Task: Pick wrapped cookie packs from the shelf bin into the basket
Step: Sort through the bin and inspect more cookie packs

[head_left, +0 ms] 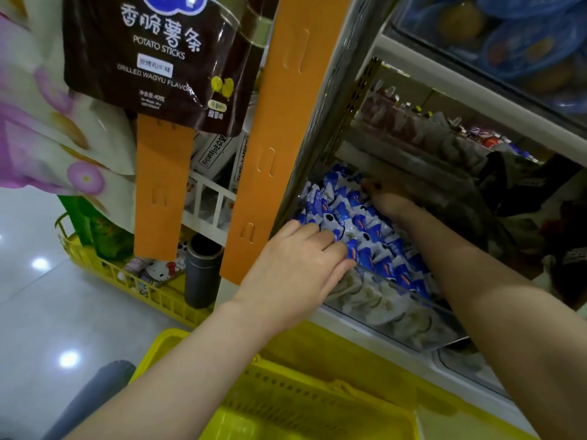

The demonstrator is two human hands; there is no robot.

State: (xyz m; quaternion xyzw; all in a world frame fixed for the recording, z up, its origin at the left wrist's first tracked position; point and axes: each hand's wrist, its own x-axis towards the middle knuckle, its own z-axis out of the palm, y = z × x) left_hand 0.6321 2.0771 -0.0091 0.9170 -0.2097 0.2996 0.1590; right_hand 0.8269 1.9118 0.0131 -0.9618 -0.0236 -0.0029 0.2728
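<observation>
2 hands in the shelf bin, prob to gather faster; left hand fingers near straight, tips resting on blue cookie packs, gripping none; right hand deeper, shadowed, grip can't tell; basket waits right below for drops

Left of a tall orange strip are seen a brown potato-sticks bag and, lower, a grey cylindrical cup.

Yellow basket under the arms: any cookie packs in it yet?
Empty as far as visible: the basket shows only bare yellow plastic; part is hidden or out of frame.
</observation>
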